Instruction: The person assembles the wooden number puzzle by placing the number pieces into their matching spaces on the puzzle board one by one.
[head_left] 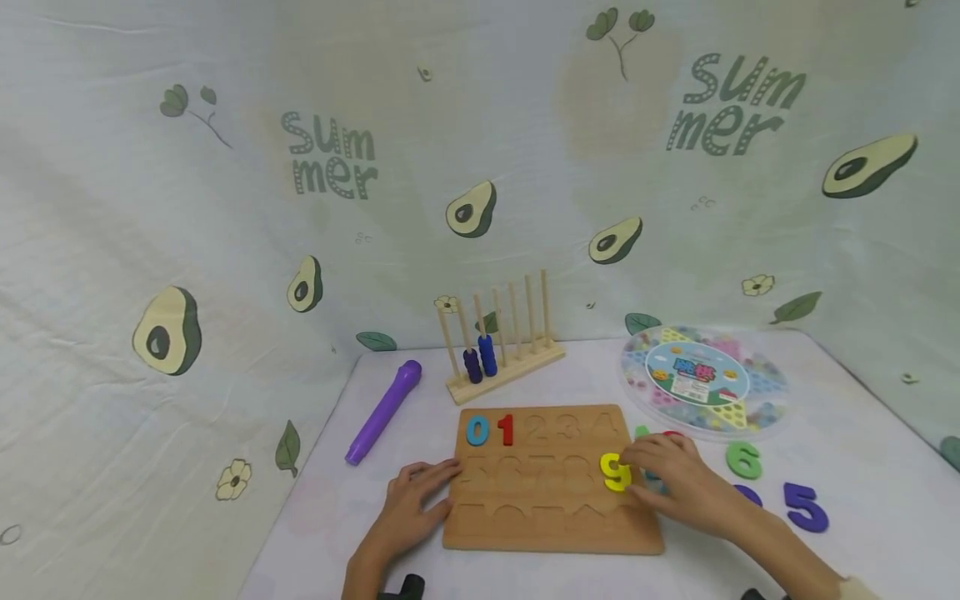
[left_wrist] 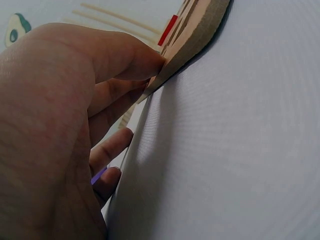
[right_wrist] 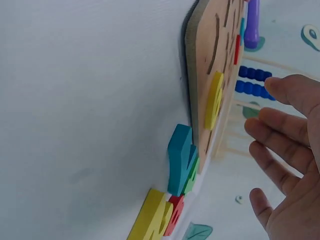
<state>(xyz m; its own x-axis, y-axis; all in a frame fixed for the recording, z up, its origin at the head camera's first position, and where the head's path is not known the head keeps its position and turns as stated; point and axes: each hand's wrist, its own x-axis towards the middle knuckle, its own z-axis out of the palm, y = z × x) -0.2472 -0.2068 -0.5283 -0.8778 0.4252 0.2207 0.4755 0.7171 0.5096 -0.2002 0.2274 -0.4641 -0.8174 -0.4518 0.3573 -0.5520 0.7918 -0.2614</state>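
A wooden number board (head_left: 551,529) lies flat, with a blue 0 (head_left: 477,431) and a red 1 (head_left: 506,430) in its top row. On its second row, at the right end, rests a yellow 9 (head_left: 615,472), standing proud of the surface in the right wrist view. My right hand (head_left: 678,486) hovers by the 9, fingers loosely extended and apart from it in the right wrist view (right_wrist: 295,150). Thumb and fingertips of my left hand (head_left: 408,508) touch the board's left edge. Under my right hand, a teal number piece (right_wrist: 179,160) is partly hidden.
Right of the board lie a green 6 (head_left: 743,460), a purple 5 (head_left: 806,507) and other partly covered numbers. Behind stand a peg rack (head_left: 517,367) with blue beads and a round clear game box (head_left: 705,379). A purple microphone-shaped stick (head_left: 384,412) lies at left.
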